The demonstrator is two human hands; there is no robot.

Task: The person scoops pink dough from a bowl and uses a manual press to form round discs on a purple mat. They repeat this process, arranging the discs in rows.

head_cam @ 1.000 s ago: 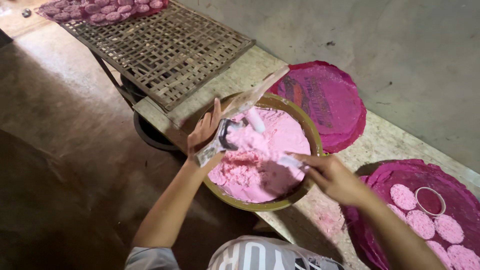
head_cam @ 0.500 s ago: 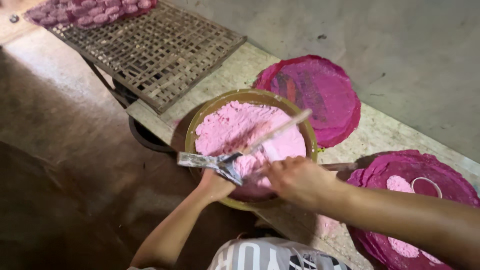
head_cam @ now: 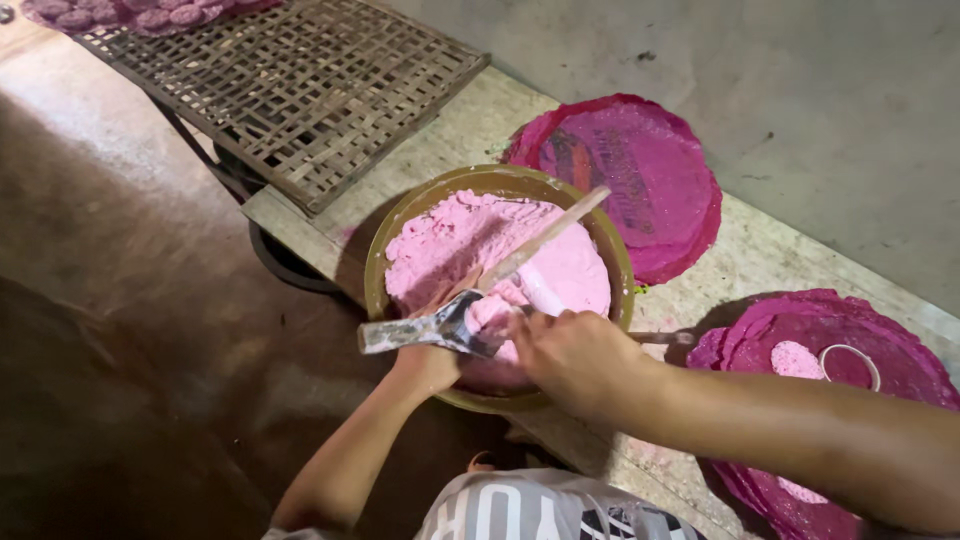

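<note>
A: Head view first. Where are the hands?

B: Both sit low in the middle of the frame, over the near edge of the bowl [head_cam: 395,262]. The left hand [head_cam: 428,366] comes up from the bottom of the frame on a bent forearm, wrist at the bowl's near rim. The right hand [head_cam: 572,357] reaches in from the lower right, its forearm running across the bottom right corner.

A: And the fingers?

B: The left fingers are closed around the handle end of a scraper [head_cam: 425,331], a flat metal blade that lies roughly level and pokes out toward the left of the frame. The right fingers are curled shut at the near end of a stick [head_cam: 545,237], which slants up and to the right across the bowl. How tightly they close on it I cannot tell; the knuckles hide the grip.

A: What is in the bowl?

B: Pink dough [head_cam: 470,240], heaped and rough, filling most of it. A lump of it clings to the scraper just beside the right fingers.

A: Where does the bowl stand?

B: On a pale table [head_cam: 760,255] that runs diagonally from the upper middle to the lower right of the frame.

A: Anything else around?

B: A round magenta mat [head_cam: 640,170] lies just beyond the bowl, to the upper right. Another mat [head_cam: 760,340] at the right edge carries a pink disc [head_cam: 796,359] and a white ring [head_cam: 850,362]. A woven rack [head_cam: 300,90] fills the upper left, with more pink discs [head_cam: 150,15] at its far end. The floor [head_cam: 120,330] on the left is brown.
</note>
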